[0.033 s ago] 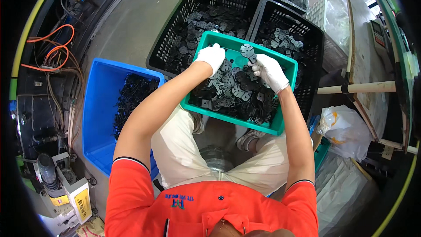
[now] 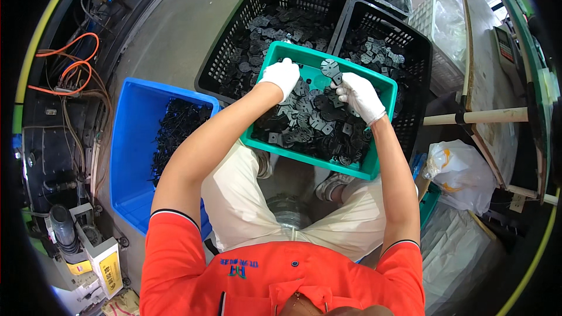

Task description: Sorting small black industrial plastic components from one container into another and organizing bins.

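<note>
My right hand [image 2: 358, 97], in a white glove, pinches a flat black plastic piece [image 2: 331, 70] with a round slotted head and a narrower tab. It holds the piece above the right side of a green bin [image 2: 377, 161]. My left hand [image 2: 282, 76], also gloved, is closed over the bin's upper left part; what its fingers hold, if anything, is hidden. Many similar black pieces [image 2: 319, 114] lie heaped in the bin, flat and overlapping. The bin sits in front of my knees, its far side over two black crates.
The left black crate [image 2: 213, 73] and the right black crate [image 2: 424, 58] hold more black pieces. At my left stands a blue tub [image 2: 126, 158] with thin black parts. A white crate [image 2: 433, 17], a pipe-framed bench [image 2: 483, 117] and a plastic bag [image 2: 459, 175] are to my right.
</note>
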{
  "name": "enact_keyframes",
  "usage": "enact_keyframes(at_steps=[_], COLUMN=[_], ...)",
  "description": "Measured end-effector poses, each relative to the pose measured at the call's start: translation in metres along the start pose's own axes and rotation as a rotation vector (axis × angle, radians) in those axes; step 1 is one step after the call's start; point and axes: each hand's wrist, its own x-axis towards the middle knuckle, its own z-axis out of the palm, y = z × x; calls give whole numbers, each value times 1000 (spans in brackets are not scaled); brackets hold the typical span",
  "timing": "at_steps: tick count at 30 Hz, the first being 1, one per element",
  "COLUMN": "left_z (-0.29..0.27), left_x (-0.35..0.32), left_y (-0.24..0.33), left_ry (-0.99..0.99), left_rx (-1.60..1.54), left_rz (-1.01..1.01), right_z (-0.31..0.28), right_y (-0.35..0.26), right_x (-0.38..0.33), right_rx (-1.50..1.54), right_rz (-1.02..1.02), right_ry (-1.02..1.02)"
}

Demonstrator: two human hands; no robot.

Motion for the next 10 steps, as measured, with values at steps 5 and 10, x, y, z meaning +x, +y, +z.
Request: enact_keyframes(at_steps=[5, 10], left_z=[-3, -17], left_x=[1, -12], left_y=[-12, -19], left_ry=[134, 37], left_rx=[-291, -1337], left_rz=[-114, -310], right_z=[9, 14], right_y=[-8, -12], right_x=[-12, -15], right_rx=[-59, 3], right_rz=[-41, -60], right_ry=[-4, -9])
